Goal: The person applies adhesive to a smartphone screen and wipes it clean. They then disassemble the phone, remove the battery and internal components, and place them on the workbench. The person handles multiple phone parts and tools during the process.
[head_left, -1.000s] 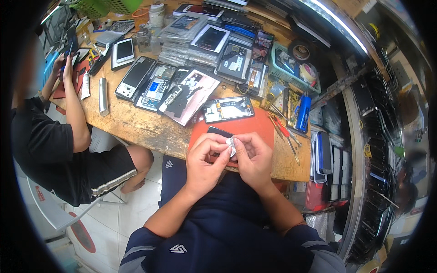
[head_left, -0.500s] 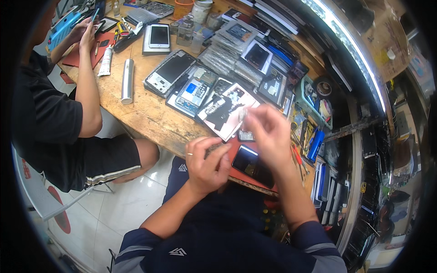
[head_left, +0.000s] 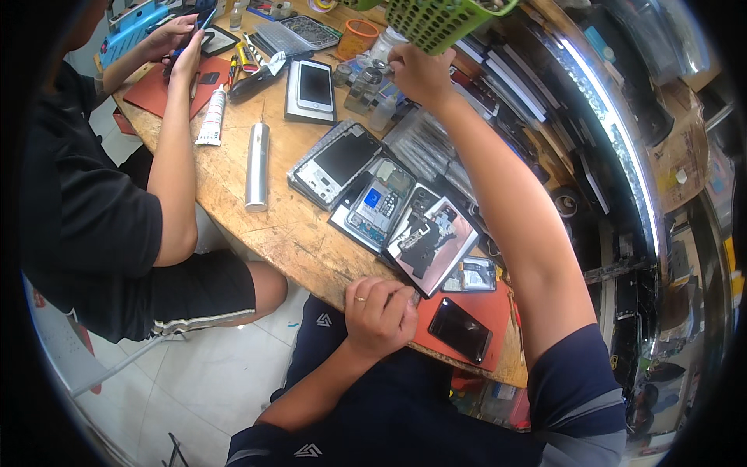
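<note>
My left hand (head_left: pixel 380 317) is curled at the near edge of the bench, its fingers bent inward; whatever it may hold is hidden. Stretched far across the bench, my right hand (head_left: pixel 422 76) has bent fingers beside glass jars (head_left: pixel 364 87), below a green basket (head_left: pixel 443 22). What those fingertips grip does not show. Near my left hand a dark phone (head_left: pixel 460 330) lies on a red mat (head_left: pixel 498 307). Beyond it are a small opened device (head_left: pixel 471 275) and a white-edged panel bearing black parts (head_left: pixel 433 243). An opened phone with a blue patch (head_left: pixel 377 201) lies next to these.
A silver cylinder (head_left: pixel 257 167), a white tube (head_left: pixel 212 118) and a white phone on a box (head_left: pixel 314 86) lie along the bench's left. At the left a co-worker's hands (head_left: pixel 180 50) hold a device. Bagged parts (head_left: pixel 424 144) are heaped beneath my right forearm.
My right hand has moved from above the panel, near my left hand, up to the jars at the back. The view has shifted, bringing the green basket into sight. My left hand has closed further.
</note>
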